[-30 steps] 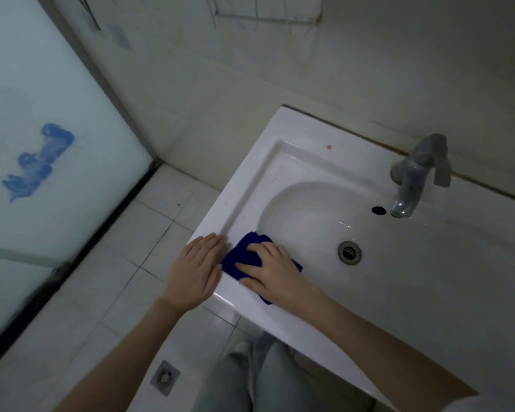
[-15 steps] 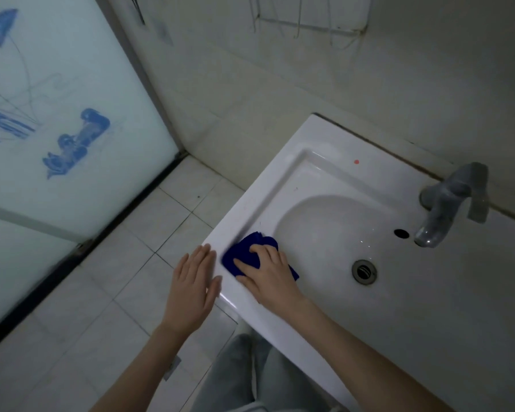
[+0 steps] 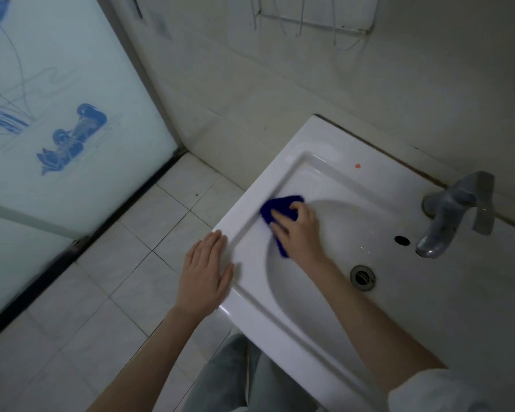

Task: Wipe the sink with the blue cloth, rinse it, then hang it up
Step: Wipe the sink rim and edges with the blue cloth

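Blue cloth (image 3: 280, 206) lies bunched under the right hand (image 3: 299, 233), whose fingers rest close together on top of it and press it down onto the porcelain. The hand appears to push the cloth flat more than pinch it. Whether the thumb hooks an edge of the fabric cannot be told. A dark corner of cloth sticks out ahead of the fingertips and another trails back beside the wrist.

The cloth sits on the left side of the sink (image 3: 309, 138), where the inner ledge drops into the bowl, well apart from the drain (image 3: 362, 277) and the faucet (image 3: 452, 215). The left hand (image 3: 205, 272) is spread flat with straight fingers on the sink's near left corner, holding nothing, seemingly as a brace.

Judging by this, the task is in its first stage, the wiping. The cloth is working only the left edge, and how much of the bowl is already wiped cannot be read from the surface. No water shows at the faucet, so rinsing seems not yet begun, and hanging is left too. A wire rack (image 3: 309, 22) on the wall above may be where the cloth ends up.
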